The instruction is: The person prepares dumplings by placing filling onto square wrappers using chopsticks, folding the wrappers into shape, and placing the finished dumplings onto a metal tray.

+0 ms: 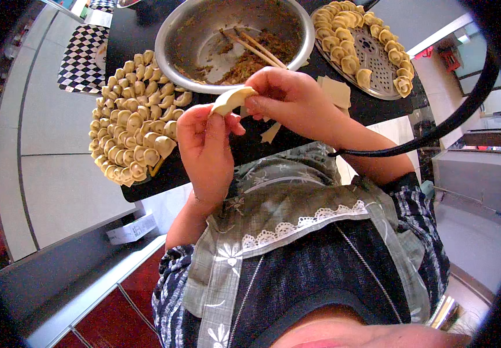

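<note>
Between my two hands is a folded dumpling wrapper [233, 100], a pale dough strip with a curved upper edge. My left hand [207, 143] pinches its lower left end between thumb and fingers. At its right end, the thumb and fingers of my right hand [283, 93] grip it. Just behind my hands stands a large metal bowl [163, 48] with brown minced filling [254, 61] in it. A pair of chopsticks [261, 48] leans in the bowl. Any filling inside the wrapper is hidden.
Many shaped dumplings [135, 117] crowd the table's left side. More dumplings [341, 41] ring a perforated metal tray [370, 52] at the right. Stacked wrappers [335, 92] lie beside my right wrist on the black table [172, 172]. A checkered mat [80, 58] is far left.
</note>
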Motion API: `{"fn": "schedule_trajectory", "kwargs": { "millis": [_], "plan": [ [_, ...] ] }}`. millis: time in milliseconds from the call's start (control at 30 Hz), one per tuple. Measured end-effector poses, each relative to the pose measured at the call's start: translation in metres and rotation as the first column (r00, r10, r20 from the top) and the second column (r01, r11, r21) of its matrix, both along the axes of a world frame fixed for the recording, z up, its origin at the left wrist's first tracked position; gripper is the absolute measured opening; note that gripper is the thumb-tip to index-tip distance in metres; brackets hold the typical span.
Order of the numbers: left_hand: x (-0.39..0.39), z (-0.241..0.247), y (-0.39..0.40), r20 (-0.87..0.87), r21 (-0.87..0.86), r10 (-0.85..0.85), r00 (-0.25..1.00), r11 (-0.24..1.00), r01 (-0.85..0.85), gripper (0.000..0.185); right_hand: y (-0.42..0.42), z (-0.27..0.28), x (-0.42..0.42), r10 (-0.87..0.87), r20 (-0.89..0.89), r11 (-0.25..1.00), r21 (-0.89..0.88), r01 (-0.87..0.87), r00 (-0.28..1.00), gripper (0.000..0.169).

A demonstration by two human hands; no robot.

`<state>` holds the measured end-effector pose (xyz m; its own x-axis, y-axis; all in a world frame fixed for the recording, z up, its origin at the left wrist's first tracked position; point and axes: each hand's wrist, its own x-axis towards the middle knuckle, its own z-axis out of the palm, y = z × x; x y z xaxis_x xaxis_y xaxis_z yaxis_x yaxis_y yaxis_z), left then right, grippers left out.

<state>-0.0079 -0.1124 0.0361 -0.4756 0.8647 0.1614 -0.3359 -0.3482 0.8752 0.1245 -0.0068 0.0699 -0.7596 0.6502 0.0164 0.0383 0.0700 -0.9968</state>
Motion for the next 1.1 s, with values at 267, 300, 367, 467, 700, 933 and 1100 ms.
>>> {"fn": "schedule_trajectory", "kwargs": {
  "millis": [267, 300, 367, 467, 700, 933, 1100],
  "plan": [
    [0.014, 0.005, 0.008, 0.321, -0.039, 0.103, 0.941, 0.995, -0.096, 0.012, 0.001, -0.008, -0.028, -0.062, -0.140, 0.994, -0.095, 0.049, 0.988, 0.017],
    [0.012, 0.004, 0.008, 0.312, -0.039, 0.104, 0.944, 0.995, -0.097, 0.012, 0.001, -0.008, -0.030, -0.051, -0.134, 0.995, -0.095, 0.038, 0.990, 0.017],
    [0.008, 0.002, 0.010, 0.293, -0.038, 0.107, 0.950, 0.994, -0.100, 0.013, 0.000, -0.007, -0.035, -0.043, -0.157, 0.991, -0.135, 0.022, 0.987, 0.018],
    [0.008, 0.005, 0.004, 0.332, -0.042, 0.128, 0.935, 0.992, -0.120, 0.014, -0.011, -0.010, -0.043, -0.043, -0.230, 0.964, -0.265, -0.020, 0.972, 0.020],
    [-0.001, 0.003, 0.000, 0.321, -0.047, 0.209, 0.924, 0.978, -0.205, 0.016, -0.022, -0.015, -0.059, 0.000, -0.232, 0.945, -0.318, -0.076, 0.973, 0.024],
    [-0.021, -0.015, -0.028, -0.089, -0.216, 0.223, 0.971, 0.947, -0.237, 0.016, -0.024, -0.020, -0.060, 0.191, -0.201, 0.951, -0.204, -0.232, 0.961, 0.039],
    [-0.034, -0.035, -0.048, -0.556, -0.226, 0.187, 0.810, 0.904, -0.363, 0.018, -0.031, -0.021, -0.064, 0.284, 0.054, 0.959, -0.035, -0.282, 0.957, 0.035]
  ]
}}
